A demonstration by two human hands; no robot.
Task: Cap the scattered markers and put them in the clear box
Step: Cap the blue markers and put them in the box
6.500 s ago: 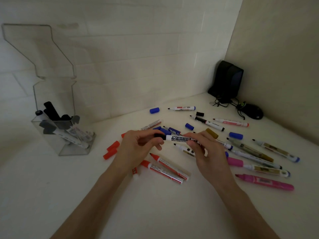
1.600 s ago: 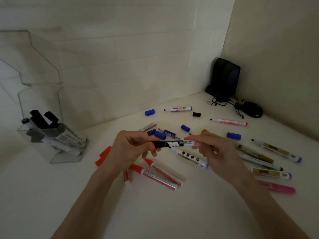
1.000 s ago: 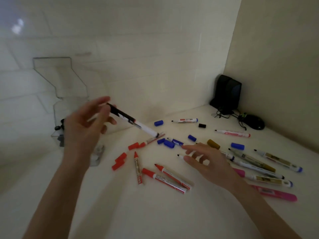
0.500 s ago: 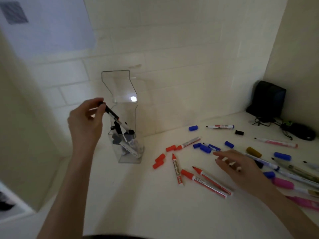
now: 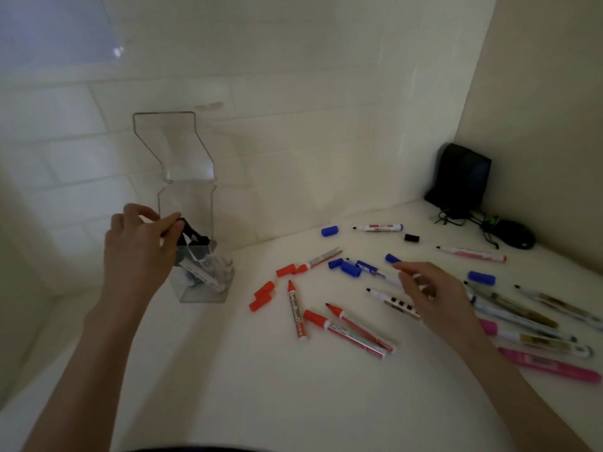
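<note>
White countertop [image 5: 261, 393] is spreading out beneath our two forearms. Nearest on our right, a capped pink marker [image 5: 548, 367] is lying flat. Toward the middle, two red markers [image 5: 349, 331] are lying side by side, one capped and one bare-tipped. A third uncapped red marker [image 5: 295, 309] is resting just left of them, and loose red caps [image 5: 261, 301] are lying beside it.

Our right hand [image 5: 434, 298] is hovering over the scatter with fingers spread and loose, gripping nothing. We cannot tell whether it is touching the uncapped black-tipped marker [image 5: 388, 298] beneath it.

Our left hand [image 5: 140, 249] is pinching the cap end of a black marker [image 5: 188, 227] at the mouth of the clear box [image 5: 186, 203]. That marker is slanting down into the box among other capped ones, and the open lid [image 5: 173, 141] is standing upright by the tiled wall.

Farther back, blue caps [image 5: 350, 269] are lying among the markers. Beyond them are a lone blue cap [image 5: 329, 230], an uncapped red-labelled marker [image 5: 378, 227] and a black cap [image 5: 411, 237]. A black speaker [image 5: 463, 177] and a mouse [image 5: 514, 238] are sitting in the far corner.
</note>
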